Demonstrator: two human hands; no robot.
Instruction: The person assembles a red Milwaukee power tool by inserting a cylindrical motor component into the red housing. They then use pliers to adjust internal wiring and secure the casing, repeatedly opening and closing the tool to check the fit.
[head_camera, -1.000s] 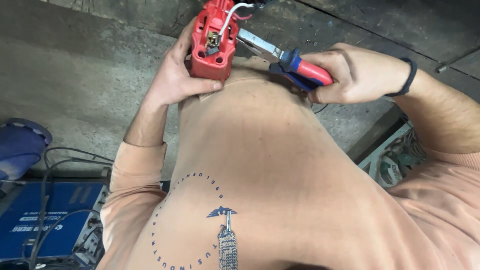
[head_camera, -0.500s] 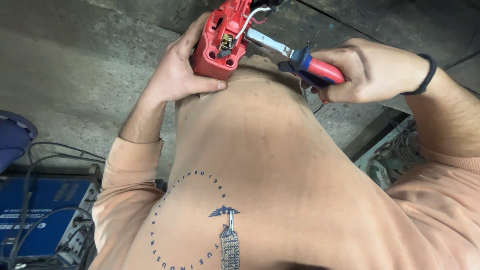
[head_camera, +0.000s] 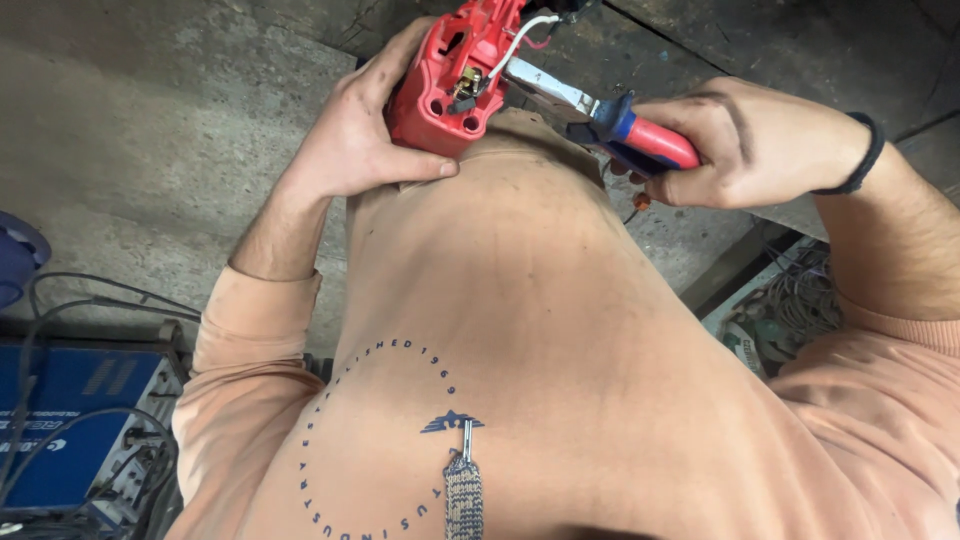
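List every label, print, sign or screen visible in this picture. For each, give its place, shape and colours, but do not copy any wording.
Chest print: on the peach sweatshirt, a dark blue ring of letters around a small emblem and tower-like figure.
Machine panel: bottom left, a blue rectangular face with pale markings, grey cables over it.
Green label: right edge, among tangled wires, too small to make out.
No screens or signs.

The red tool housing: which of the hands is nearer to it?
Left. The left hand grips the red tool housing directly; the right hand holds pliers whose tips reach it.
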